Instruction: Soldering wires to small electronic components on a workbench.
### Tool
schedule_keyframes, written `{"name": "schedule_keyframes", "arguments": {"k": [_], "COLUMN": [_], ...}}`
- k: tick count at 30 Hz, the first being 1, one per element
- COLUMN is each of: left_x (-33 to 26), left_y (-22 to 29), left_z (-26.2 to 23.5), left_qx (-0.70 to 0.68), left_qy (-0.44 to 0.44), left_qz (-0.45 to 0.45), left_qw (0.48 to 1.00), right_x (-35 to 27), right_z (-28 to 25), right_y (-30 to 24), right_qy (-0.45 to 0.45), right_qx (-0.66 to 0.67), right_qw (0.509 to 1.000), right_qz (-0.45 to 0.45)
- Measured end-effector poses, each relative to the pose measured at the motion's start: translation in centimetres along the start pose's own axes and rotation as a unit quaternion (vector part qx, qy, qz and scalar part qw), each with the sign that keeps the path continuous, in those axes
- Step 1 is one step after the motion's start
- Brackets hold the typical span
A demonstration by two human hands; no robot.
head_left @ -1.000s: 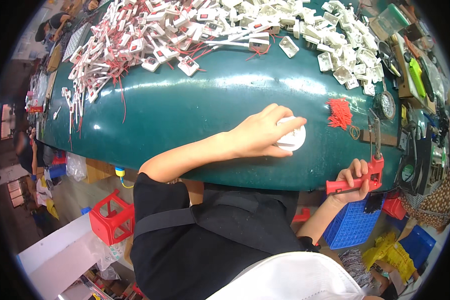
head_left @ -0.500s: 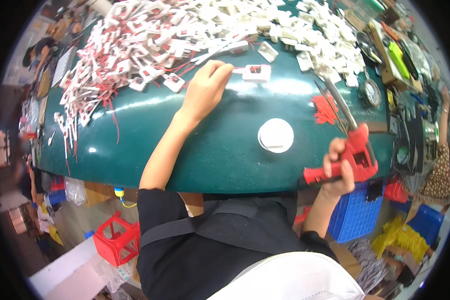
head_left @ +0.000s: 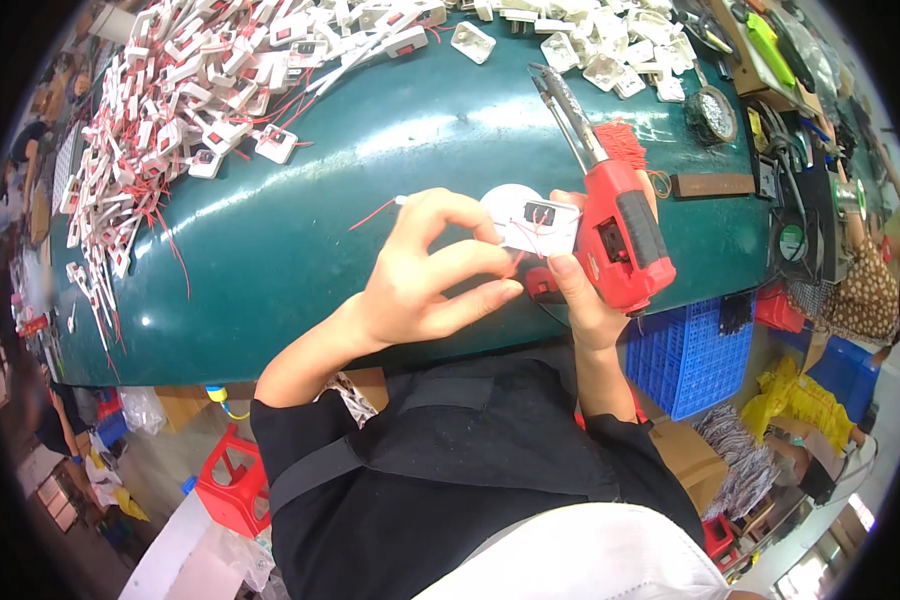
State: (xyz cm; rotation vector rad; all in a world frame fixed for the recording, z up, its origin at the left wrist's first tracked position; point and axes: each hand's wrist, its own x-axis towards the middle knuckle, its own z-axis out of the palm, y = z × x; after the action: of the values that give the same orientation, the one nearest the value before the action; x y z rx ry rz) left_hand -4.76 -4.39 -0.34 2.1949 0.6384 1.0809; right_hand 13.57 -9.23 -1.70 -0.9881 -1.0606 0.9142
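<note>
A red and black soldering gun [head_left: 625,235] is in my right hand [head_left: 595,315], its metal tip pointing away toward the back of the table. Between the thumb and a finger of that same hand, the edge of a white plastic switch housing [head_left: 555,238] is pinched. The housing's open side faces up, showing a black switch [head_left: 539,212] and red wires. My left hand [head_left: 425,275] is at the housing's left, fingers curled, with thumb and fingertip closed on a red wire [head_left: 517,262]. Partly hidden behind the housing is a white round object [head_left: 505,200] on the table.
Wired white housings [head_left: 210,90] pile up at the back left, bare white housings [head_left: 610,50] at the back right. Cut red wires [head_left: 622,145], a wooden bar [head_left: 713,185] and a round tin [head_left: 711,115] lie to the right. A blue crate [head_left: 695,355] stands below the edge.
My left hand has brought the housing from the far side back toward me, beside the right hand. My right hand has moved left with the soldering gun and now also grips the housing.
</note>
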Motion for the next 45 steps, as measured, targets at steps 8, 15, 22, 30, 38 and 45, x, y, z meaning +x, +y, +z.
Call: {"name": "schedule_keyframes", "arguments": {"k": [8,15,22,30,38,45], "left_x": [2.1,2.3,0.5,1.3,0.2,0.8], "left_y": [0.8,1.3,0.7,-1.2,-1.5,-1.4], "left_z": [0.6,0.3,1.7,0.6,1.2,1.4], "left_qx": [-0.094,0.007,-0.137,-0.058,-0.028,0.012], "left_qy": [0.039,0.041,0.096,0.014,-0.017,0.043], "left_qz": [-0.116,-0.036,-0.192,-0.255,-0.234,-0.173], "left_qw": [0.988,0.998,0.967,0.965,0.972,0.984], "right_x": [-1.1,-1.6,-3.9,-3.5,-2.6,-2.8], "right_z": [0.4,0.1,1.0,-0.5,-0.5,-1.5], "right_y": [0.3,0.3,-0.6,-0.9,-0.2,-1.0], "right_qy": [-0.011,-0.034,-0.031,0.064,0.064,0.063], "right_qx": [-0.065,-0.076,-0.113,0.101,0.146,0.116], "right_qw": [0.998,0.996,0.993,0.991,0.986,0.988], "right_qz": [-0.019,-0.021,-0.005,0.055,0.057,0.080]}}
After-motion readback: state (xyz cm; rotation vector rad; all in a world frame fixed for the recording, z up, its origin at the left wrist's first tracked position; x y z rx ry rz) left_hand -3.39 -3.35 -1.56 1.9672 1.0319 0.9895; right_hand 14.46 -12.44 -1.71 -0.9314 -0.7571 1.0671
